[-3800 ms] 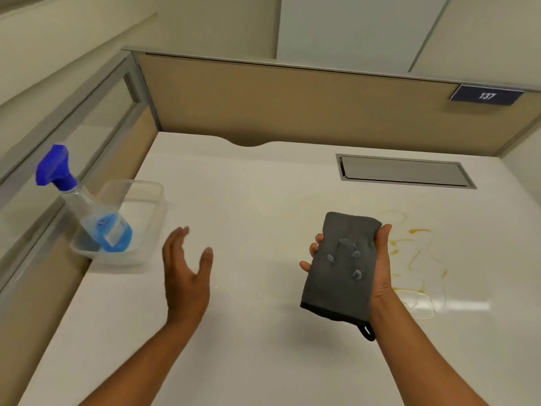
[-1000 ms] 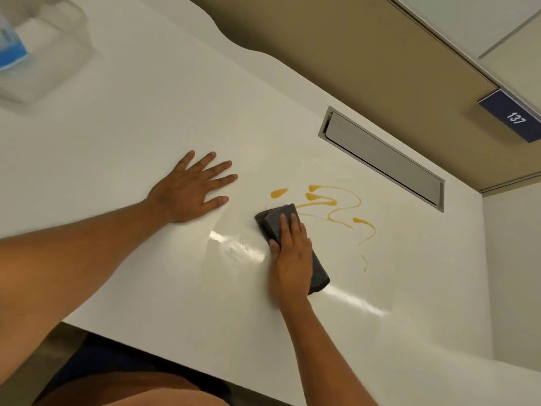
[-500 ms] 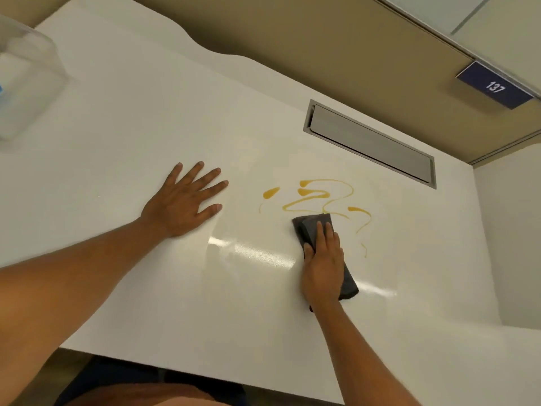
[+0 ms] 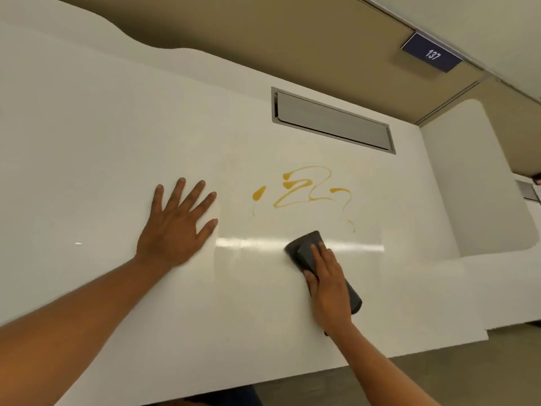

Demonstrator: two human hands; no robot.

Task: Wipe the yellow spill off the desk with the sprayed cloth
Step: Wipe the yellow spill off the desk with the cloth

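Yellow squiggles of the spill (image 4: pixel 304 190) lie on the white desk (image 4: pixel 102 148), with a separate drop at their left. The folded dark grey cloth (image 4: pixel 307 244) lies flat on the desk just below the spill, apart from it. My right hand (image 4: pixel 329 284) presses down on the cloth, covering its near part. My left hand (image 4: pixel 178 224) rests flat on the desk with fingers spread, left of the spill, holding nothing.
A grey recessed cable flap (image 4: pixel 332 121) sits in the desk behind the spill. A tan partition (image 4: pixel 263 30) with a blue number plate (image 4: pixel 431 54) runs along the back. The desk's near edge (image 4: pixel 263 379) is close to my body.
My right hand has drawn the cloth back toward me, off the lower strokes of the spill, and fewer yellow lines show there. My left hand stays planted.
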